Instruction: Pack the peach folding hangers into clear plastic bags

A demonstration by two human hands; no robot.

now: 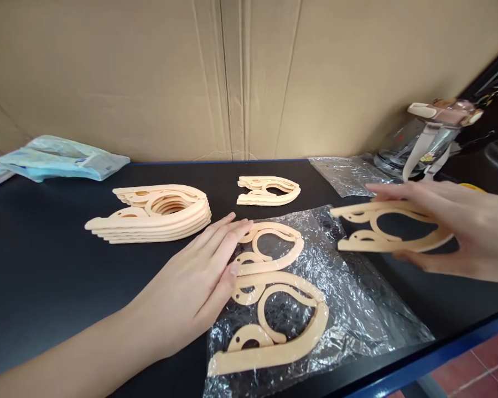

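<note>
My right hand (465, 229) grips a peach plastic folding hanger (388, 226) and holds it just above the black table at the right. My left hand (199, 282) lies flat with fingers together, its fingertips on the edge of a folded hanger (269, 246) that rests on a clear plastic bag (357, 309). A second, larger hanger (274, 326) lies on the same bag nearer to me. A stack of several folded hangers (153, 215) sits to the left, and a smaller pile (268, 190) lies further back.
A cardboard wall (249, 77) stands behind the black table (45, 265). Blue plastic packets (62, 157) lie at the back left. Another clear bag (348, 174) and a transparent bottle with a beige lid (427, 138) sit at the back right. The table's blue front edge (440, 354) runs at lower right.
</note>
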